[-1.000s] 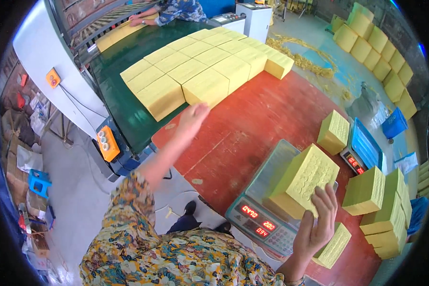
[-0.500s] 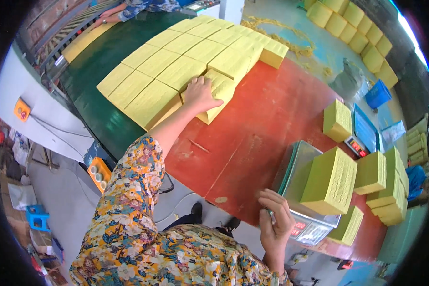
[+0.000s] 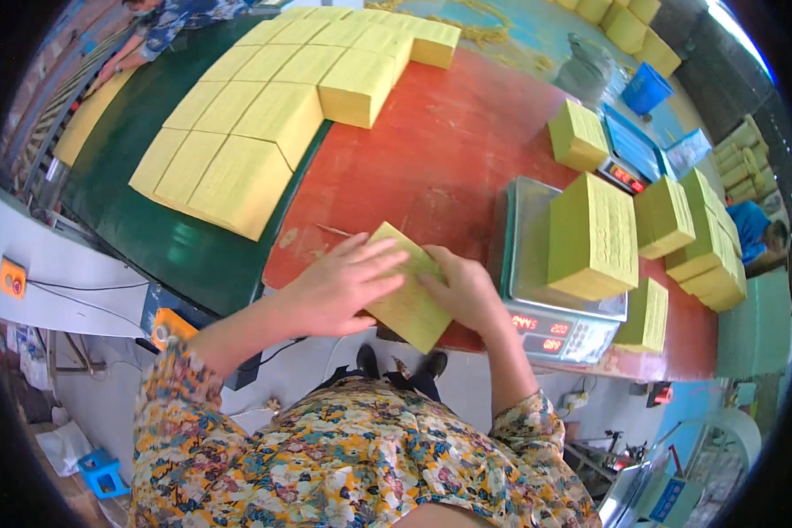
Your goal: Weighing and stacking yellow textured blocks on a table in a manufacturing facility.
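Observation:
A stack of yellow paper (image 3: 407,304) stands tilted at the near edge of the red table, between my two hands. My left hand (image 3: 348,280) lies along its left side, fingers stretched and apart, some reaching over its face. From the right, my right hand (image 3: 463,290) grips the stack's edge, thumb on the face and fingers round the far corner. To the right, a digital scale (image 3: 554,339) with lit red figures carries a larger yellow paper block (image 3: 592,238).
Rows of yellow paper blocks (image 3: 277,106) cover part of the green belt (image 3: 185,238) at left. Beyond the scale are more blocks (image 3: 708,242) and a second scale (image 3: 634,150) with a blue tray. At far left, another person's hand (image 3: 114,66) touches a yellow strip.
My left hand has brought a paper stack from the rows to the table's near edge. My right hand has moved left from beside the scale and taken hold of it. The view has shifted.

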Tool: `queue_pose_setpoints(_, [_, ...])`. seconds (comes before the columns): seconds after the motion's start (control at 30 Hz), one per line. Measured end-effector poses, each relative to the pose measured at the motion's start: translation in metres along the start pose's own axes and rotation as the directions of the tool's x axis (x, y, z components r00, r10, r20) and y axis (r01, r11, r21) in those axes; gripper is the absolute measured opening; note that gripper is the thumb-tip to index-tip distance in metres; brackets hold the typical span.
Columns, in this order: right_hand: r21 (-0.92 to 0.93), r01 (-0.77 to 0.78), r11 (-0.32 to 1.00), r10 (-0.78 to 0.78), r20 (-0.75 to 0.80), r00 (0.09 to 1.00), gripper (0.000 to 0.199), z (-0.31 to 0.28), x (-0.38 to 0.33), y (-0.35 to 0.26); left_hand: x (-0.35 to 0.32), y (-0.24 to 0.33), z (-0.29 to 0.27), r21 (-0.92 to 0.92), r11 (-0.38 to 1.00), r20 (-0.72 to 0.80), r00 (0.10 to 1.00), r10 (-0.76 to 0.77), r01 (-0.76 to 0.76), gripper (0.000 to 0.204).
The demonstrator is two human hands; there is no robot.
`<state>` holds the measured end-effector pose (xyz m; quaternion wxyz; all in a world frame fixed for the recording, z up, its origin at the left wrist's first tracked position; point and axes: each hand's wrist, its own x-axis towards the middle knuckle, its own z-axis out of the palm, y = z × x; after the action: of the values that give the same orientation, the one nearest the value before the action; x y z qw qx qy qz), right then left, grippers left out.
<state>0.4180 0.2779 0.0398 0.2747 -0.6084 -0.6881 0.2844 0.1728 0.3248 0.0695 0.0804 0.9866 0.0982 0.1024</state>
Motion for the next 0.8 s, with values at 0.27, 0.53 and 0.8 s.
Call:
queue_pose_setpoints(0.27, [-0.032,-0.052,0.998,0.05,-0.062,0.997,0.046,0.017,-0.043,-0.015,-0.083,0.094,0.128,-0.842,-0.514,0.463,0.268,-0.845,-0.165,0.044])
queue_pose_setpoints(0.53, [0.051,0.009,0.999,-0.004,-0.093,0.996,0.051,0.034,-0.07,0.002,-0.043,0.119,0.126,-0.789,-0.491,0.343,0.398,-0.851,-0.369,0.054])
queue_pose_setpoints(0.8, [0.184,-0.025,0.983,0.033,-0.044,0.998,0.051,0.028,-0.1,0.001,-0.037,0.132,0.113,-0.876,-0.437,0.346,0.366,-0.864,-0.205,0.053])
